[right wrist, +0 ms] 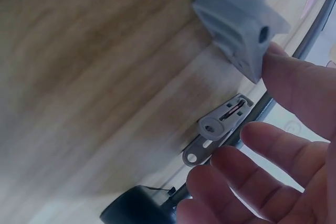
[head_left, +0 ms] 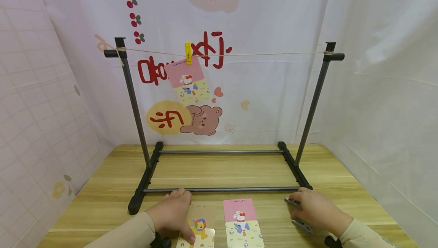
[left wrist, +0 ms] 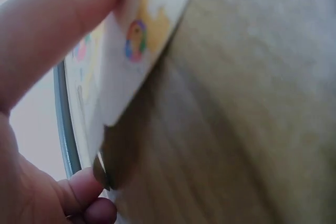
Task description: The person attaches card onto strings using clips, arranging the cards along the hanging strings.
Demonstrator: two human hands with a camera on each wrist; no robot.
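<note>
My left hand (head_left: 171, 210) spans the left part of a lion card (head_left: 206, 236), thumb on the near part of its face and fingers by the far edge. In the left wrist view the lion card (left wrist: 118, 74) stands bent between thumb and fingers. Beside it lies a pink-and-yellow rabbit card (head_left: 241, 219). My right hand (head_left: 316, 210) is over two grey clothespins at the right. In the right wrist view, its thumb touches the nearer clothespin (right wrist: 236, 27); loosely bent fingers are close to the other clothespin (right wrist: 218, 127).
A dark metal stand (head_left: 219, 189) spans the wooden table (head_left: 85, 206), with two uprights joined by a string (head_left: 267, 54). From the string hangs another pink-and-yellow card (head_left: 186, 73), tilted, under a yellow clothespin (head_left: 188, 53). A printed cloth (head_left: 273, 107) covers the back.
</note>
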